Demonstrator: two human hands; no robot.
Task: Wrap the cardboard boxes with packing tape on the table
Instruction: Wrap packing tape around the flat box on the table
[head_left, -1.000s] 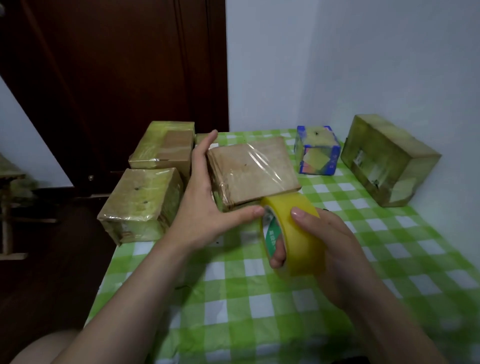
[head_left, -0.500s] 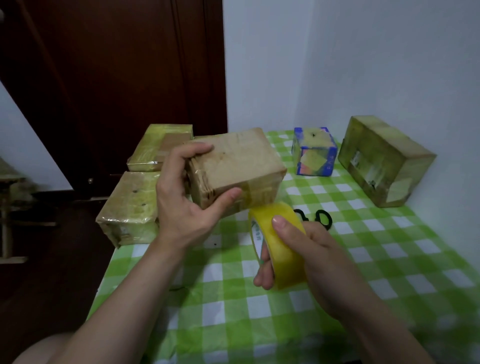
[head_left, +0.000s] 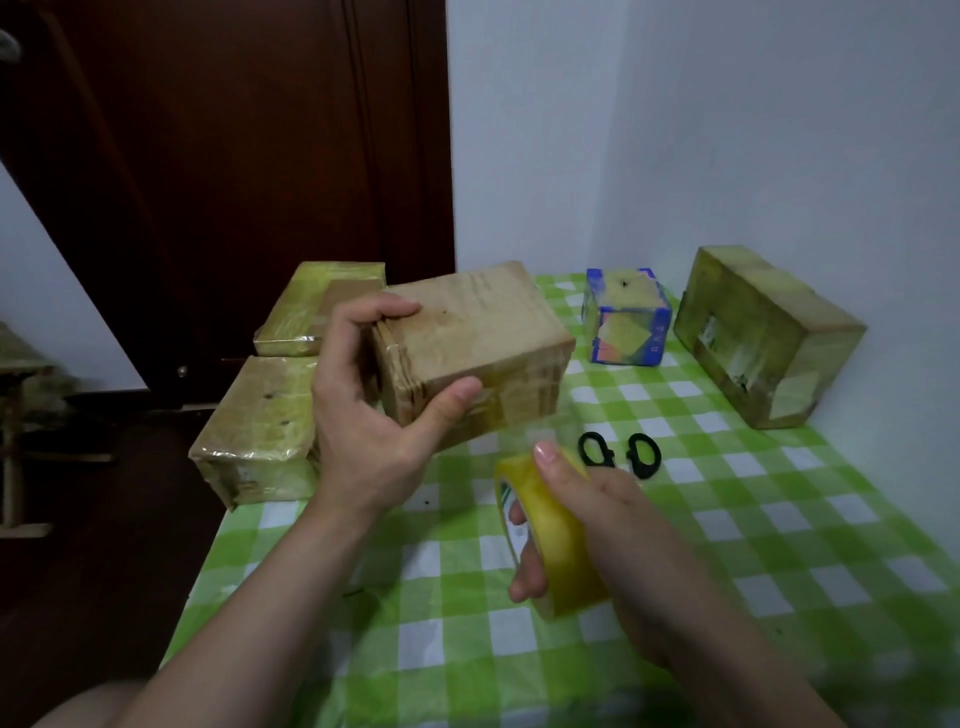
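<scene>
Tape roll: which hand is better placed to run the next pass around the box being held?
Right. The right hand grips the tape roll just below the brown box, while the left hand is busy holding that box.

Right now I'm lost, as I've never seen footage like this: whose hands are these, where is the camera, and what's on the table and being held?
No machine here: a person works with bare hands, filmed by one camera worn on the head, looking down. The left hand grips a brown cardboard box; the right hand holds a yellow tape roll. On the green checked table lie black-handled scissors, a small blue box, a large taped box by the wall, and two taped boxes at the left edge.
</scene>
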